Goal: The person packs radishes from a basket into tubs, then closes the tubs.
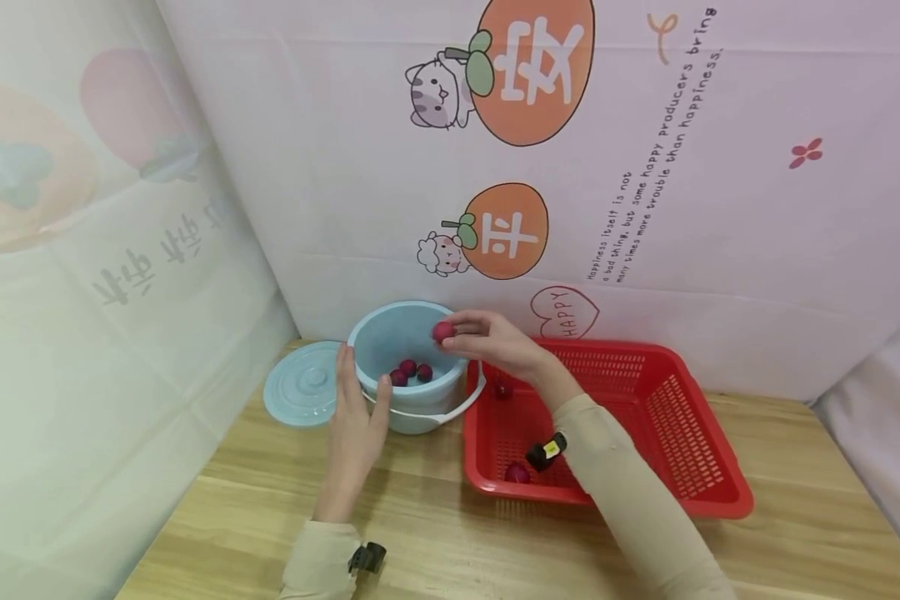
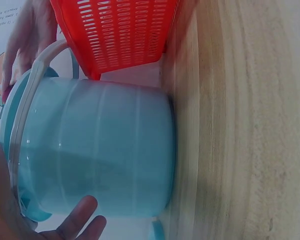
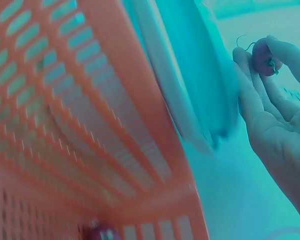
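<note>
- Head view: your right hand pinches a radish between thumb and fingers, at the right side of the bucket's mouth. Such a light tip grip probably suits something so small and round, leaving it easy to let go.
- Your left hand lies along the bucket's left side with its fingers extended and thumb apart, likely to steady it rather than lift it.
- Three radishes rest at the bottom of the bucket; two more show in the basket. The two containers stand side by side on the surface, which seems meant to keep your reach short. The lid lies left of the bucket, off its mouth, and the handle hangs down, out of the opening.
- Your right forearm slants across the basket from the lower right, the hand turned inward.
- Left wrist view: the bucket appears sideways; your fingers reach along its outer wall without closing round it.
- Right wrist view: you hold the radish by its sides, its thin root and green stem stub free, the hand beyond the bucket's rim as this camera sees it.
</note>
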{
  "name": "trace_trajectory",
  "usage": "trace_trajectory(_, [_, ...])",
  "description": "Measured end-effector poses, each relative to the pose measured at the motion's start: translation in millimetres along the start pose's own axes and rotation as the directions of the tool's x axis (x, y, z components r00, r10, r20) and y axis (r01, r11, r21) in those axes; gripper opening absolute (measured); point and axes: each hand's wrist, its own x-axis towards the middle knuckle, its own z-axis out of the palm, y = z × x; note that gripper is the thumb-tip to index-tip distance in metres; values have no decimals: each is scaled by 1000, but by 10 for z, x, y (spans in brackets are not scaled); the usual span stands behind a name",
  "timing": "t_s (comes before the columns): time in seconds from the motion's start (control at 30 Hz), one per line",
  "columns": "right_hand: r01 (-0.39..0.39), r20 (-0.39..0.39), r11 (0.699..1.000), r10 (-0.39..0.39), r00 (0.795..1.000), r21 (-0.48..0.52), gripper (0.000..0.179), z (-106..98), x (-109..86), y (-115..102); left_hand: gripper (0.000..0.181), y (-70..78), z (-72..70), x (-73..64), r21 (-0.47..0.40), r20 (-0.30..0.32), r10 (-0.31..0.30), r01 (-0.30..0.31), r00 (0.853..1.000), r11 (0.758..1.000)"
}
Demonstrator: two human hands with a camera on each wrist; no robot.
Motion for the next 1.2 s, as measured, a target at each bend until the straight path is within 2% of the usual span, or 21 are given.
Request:
trace_trajectory(0.17, [7, 19, 1000, -7, 1000, -10, 42, 199, 117, -40, 81, 2, -20, 2, -5, 14, -7, 7, 1000, 1000])
trace_trajectory(0.4, [14, -11, 1000, -14, 1000, -28, 41, 216, 130, -38, 81, 3, -25, 14, -1, 2, 3, -3, 1000, 1000])
trace_trajectory(0.6, [49, -36, 987, -55, 998, -155, 41, 202, 128, -59, 82, 0, -23, 6, -3, 16, -4, 4, 1000, 1000])
trace_trajectory(0.67, [58, -23, 977, -64, 998, -206, 39, 201, 142, -84, 82, -4, -20, 8, -9, 14, 0, 0, 1000, 1000])
trace_trajectory(0.77, [77, 35, 949, -69, 997, -304, 35, 211, 176, -140, 81, -2, -22, 8, -12, 7, 5, -5, 1000, 1000])
trace_trajectory(0.9, [112, 123, 897, -65, 990, -427, 33, 231, 238, -207, 80, 6, -25, 6, -9, 9, 4, -4, 1000, 1000])
trace_trajectory(1.2, [160, 239, 805, -24, 971, -571, 30, 260, 322, -315, 80, 3, -23, 13, -15, 7, 8, -8, 1000, 1000])
